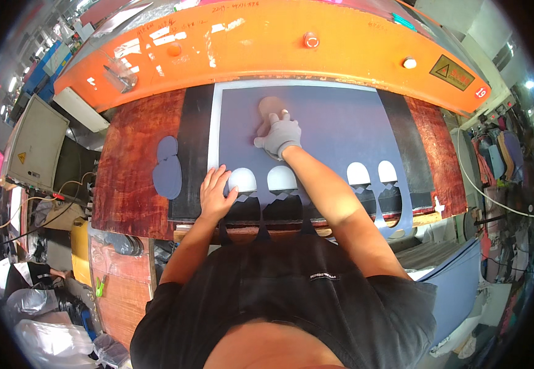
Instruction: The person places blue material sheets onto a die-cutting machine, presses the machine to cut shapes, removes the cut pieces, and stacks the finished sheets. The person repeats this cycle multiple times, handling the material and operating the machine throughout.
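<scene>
A blue-grey sheet [334, 123] lies on a white board [215, 117], whose rim shows along its left and far edges. Near the middle of the sheet, a tan sole-shaped piece [270, 106] lies lengthwise. My right hand [282, 136], in a grey glove, is closed over its near part and hides much of it. My left hand [215, 192] is bare, with fingers apart, resting at the sheet's near left corner beside a rounded cut-out [242, 179]. Several such cut-outs run along the near edge, showing white and black beneath. Blue-grey sole-shaped pieces [168, 175] lie to the left.
An orange machine beam [255, 52] with a red button [311, 40] spans the far side. The reddish-brown worktop [133, 166] carries a black mat [196, 132]. A grey metal box [36, 141] stands left; sheets [451, 277] are stacked at the lower right.
</scene>
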Tool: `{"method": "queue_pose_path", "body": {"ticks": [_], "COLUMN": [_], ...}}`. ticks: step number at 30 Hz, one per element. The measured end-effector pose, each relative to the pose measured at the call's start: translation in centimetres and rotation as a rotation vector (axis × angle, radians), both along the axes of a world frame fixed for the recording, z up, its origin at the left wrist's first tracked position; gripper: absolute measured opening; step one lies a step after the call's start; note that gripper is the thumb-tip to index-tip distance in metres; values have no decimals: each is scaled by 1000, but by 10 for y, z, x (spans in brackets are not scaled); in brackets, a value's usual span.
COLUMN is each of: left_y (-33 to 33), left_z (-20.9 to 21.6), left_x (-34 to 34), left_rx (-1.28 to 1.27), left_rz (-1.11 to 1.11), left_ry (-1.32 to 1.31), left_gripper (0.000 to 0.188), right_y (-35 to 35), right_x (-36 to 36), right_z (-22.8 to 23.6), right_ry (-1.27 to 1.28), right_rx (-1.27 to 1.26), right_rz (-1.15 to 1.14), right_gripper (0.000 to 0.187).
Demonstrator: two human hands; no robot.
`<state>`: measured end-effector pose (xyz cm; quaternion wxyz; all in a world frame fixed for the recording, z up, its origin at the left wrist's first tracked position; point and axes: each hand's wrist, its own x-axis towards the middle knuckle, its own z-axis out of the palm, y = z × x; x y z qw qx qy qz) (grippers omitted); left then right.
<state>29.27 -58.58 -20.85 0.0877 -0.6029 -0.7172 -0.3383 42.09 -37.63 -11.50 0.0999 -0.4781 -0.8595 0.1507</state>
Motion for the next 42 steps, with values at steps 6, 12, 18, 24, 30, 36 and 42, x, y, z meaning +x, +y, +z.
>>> {"method": "queue_pose_path", "body": {"ticks": [6, 12, 18, 24, 30, 36, 42], "left_y": [-33, -40, -37, -32, -16, 6, 21], "left_z": [-10, -14, -13, -10, -7, -5, -3], "left_x": [23, 29, 29, 24, 15, 6, 0], "left_rx": [35, 49, 51, 69, 62, 53, 36], "left_rz": [28, 15, 16, 6, -1, 15, 21], "left_ry": [-59, -85, -91, -91, -113, -108, -118], "left_gripper": [41, 40, 40, 39, 39, 38, 39], "right_y": [17, 0, -4, 16, 12, 32, 49], "right_x": [63, 98, 96, 110, 148, 111, 98], "right_z": [-21, -13, -10, -21, -31, -44, -59], "right_ry": [893, -88, -95, -19, 284, 116, 240], "right_rx": [-679, 197, 203, 172, 169, 346, 414], "right_rz": [109, -89, -98, 3, 0, 3, -36], "right_gripper": [81, 81, 82, 80, 84, 84, 73]}}
